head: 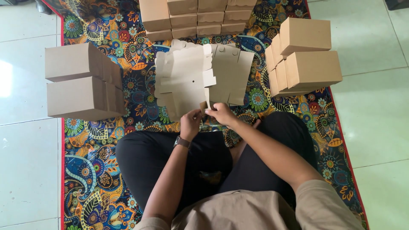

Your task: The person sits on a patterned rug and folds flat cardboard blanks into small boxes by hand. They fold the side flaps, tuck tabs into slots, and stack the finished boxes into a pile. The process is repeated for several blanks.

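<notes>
A flat, die-cut brown cardboard box blank [185,79] lies on top of a loose stack of similar blanks [232,72] on the patterned mat in front of my crossed legs. My left hand [190,122], with a watch on the wrist, pinches a small flap at the blank's near edge. My right hand [221,113] grips the same near edge right beside it, fingers closed on the cardboard. Both hands meet at the blank's bottom tabs.
Folded brown boxes stand in piles around me: two large ones at the left [81,81], several at the right [304,55] and several at the back [196,17]. The colourful floral mat [98,170] lies on pale floor tiles [25,149].
</notes>
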